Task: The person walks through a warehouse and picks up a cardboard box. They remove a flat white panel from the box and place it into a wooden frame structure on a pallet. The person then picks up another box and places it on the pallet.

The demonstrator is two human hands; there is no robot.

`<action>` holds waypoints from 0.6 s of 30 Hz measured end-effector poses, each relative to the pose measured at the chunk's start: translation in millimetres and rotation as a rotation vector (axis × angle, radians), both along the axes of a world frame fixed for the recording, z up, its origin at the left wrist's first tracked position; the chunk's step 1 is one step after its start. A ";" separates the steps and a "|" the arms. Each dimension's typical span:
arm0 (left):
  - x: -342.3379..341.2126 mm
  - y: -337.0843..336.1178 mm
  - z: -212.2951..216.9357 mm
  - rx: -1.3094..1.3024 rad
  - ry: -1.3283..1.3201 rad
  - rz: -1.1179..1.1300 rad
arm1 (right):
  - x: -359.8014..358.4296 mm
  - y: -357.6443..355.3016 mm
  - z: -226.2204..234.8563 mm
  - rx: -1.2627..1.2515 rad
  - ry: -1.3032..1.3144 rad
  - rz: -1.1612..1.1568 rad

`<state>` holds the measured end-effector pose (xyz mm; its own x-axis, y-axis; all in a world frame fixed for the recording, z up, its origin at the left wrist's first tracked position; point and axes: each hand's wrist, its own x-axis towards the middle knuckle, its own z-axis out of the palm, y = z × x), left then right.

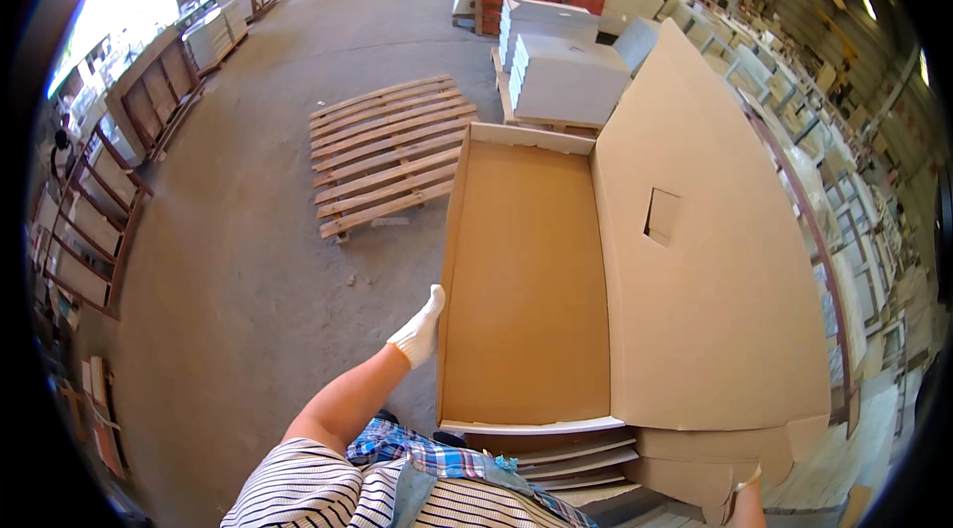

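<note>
A stack of flat cardboard sheets (556, 463) lies just under the near edge of the open cardboard box (526, 280), whose big lid flap (705, 260) stands raised along its right side. The left hand (422, 328), in a white glove, rests against the box's left wall, fingers pressed together and pointing up, forearm stretched forward. The right hand (747, 503) shows only at the flap's lower corner; its fingers cannot be made out. Left of the box lies a wooden pallet (387, 156); beyond it stand stacked grey boards (566, 76).

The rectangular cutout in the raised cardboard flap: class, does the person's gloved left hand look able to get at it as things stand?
Probably not without moving: the left hand rests on the open box's left wall, and the cutout lies across the whole box on the raised flap.
</note>
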<state>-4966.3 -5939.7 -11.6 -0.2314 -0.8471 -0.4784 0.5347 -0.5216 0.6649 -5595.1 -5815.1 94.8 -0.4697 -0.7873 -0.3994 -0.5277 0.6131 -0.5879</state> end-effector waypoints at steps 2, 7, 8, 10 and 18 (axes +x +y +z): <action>26.7 6.5 -35.3 -0.014 0.055 0.047 | 32.3 4.1 16.6 -0.027 0.000 0.037; 95.1 28.7 -89.1 0.132 0.289 0.183 | 148.3 -8.1 71.7 -0.095 0.028 0.209; 108.6 32.0 -96.5 0.155 0.329 0.209 | 177.8 -13.3 83.1 -0.112 0.035 0.268; 137.0 36.7 -97.5 0.184 0.388 0.224 | 238.2 -17.8 109.0 -0.160 0.052 0.400; 258.6 61.7 -88.1 0.233 0.473 0.224 | 532.8 -65.4 202.7 -0.206 0.450 1.106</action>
<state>-4707.7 -5878.0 -99.7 -0.2928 -0.7847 -0.5464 0.8604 -0.4655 0.2075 -5062.3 -5880.5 297.5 0.4324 -0.8808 -0.1930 -0.8896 -0.3818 -0.2506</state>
